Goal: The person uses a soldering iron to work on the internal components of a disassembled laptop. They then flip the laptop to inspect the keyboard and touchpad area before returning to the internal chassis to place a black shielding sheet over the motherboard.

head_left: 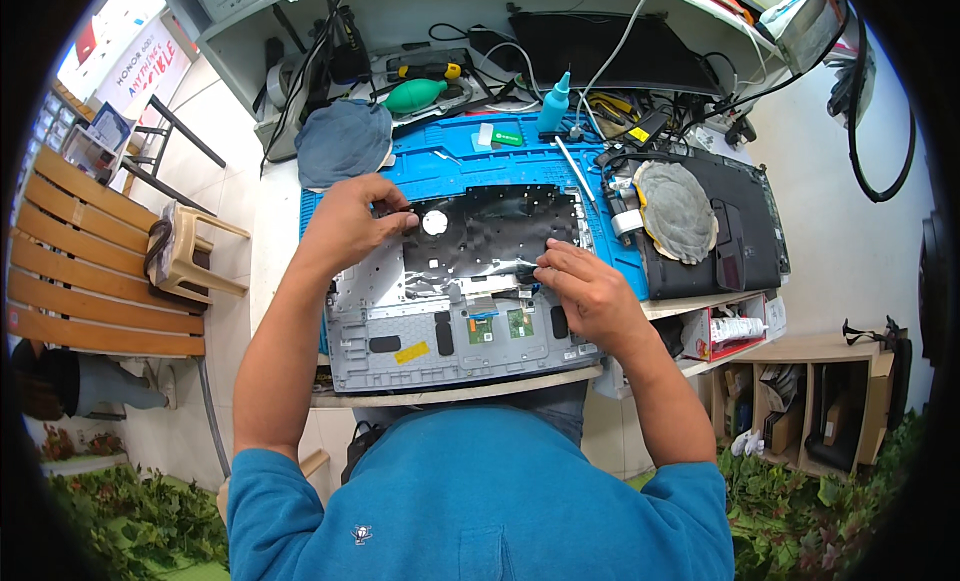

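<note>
A silver-grey laptop top case lies underside up in front of me, over the blue work mat's near part. A thin black sheet with a round white spot covers its far half. My left hand pinches the sheet's left edge between thumb and fingertips. At the lower right of the sheet, the bent fingers of my right hand close on its edge; their tips are partly hidden. Between the hands and my body, a green circuit board and a yellow sticker show on the case.
A grey cloth pad lies at the far left of the blue mat. Beyond it are a green air blower and a blue dropper bottle. On the right, another grey pad rests on a black laptop part.
</note>
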Demonstrator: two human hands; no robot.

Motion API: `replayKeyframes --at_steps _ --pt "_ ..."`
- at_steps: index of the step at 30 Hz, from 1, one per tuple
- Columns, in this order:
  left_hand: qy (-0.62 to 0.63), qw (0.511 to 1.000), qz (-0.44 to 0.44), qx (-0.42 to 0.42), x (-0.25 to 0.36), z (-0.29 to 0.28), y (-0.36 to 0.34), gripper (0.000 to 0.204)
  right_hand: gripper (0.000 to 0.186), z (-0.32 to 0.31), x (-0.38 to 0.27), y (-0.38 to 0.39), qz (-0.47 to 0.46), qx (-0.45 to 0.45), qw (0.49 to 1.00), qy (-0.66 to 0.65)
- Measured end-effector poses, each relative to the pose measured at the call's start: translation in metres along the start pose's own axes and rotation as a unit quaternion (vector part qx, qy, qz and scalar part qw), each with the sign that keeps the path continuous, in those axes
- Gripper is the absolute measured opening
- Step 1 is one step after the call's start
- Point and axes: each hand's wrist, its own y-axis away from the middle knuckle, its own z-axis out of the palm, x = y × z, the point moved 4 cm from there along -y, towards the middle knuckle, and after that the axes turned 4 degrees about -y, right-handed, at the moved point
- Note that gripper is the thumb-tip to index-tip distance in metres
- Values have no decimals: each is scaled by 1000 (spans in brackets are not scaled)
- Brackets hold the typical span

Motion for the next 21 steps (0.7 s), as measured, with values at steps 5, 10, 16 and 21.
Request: replayKeyframes --at_steps 5,10,16,21 --pt "184 981 -58 -24 -24 10 5 26 37 -2 0 1 -18 7 1000 7" --pt "301 950 -81 -36 -18 24 13 36 35 3 0 1 -18 6 1000 -6" --pt "292 954 -60 -28 -16 31 18 62 24 0 -1 -1 0 3 1000 -1" --pt "216 975 -58 -6 -3 30 26 74 20 3 -3 -1 -19 22 1000 5"
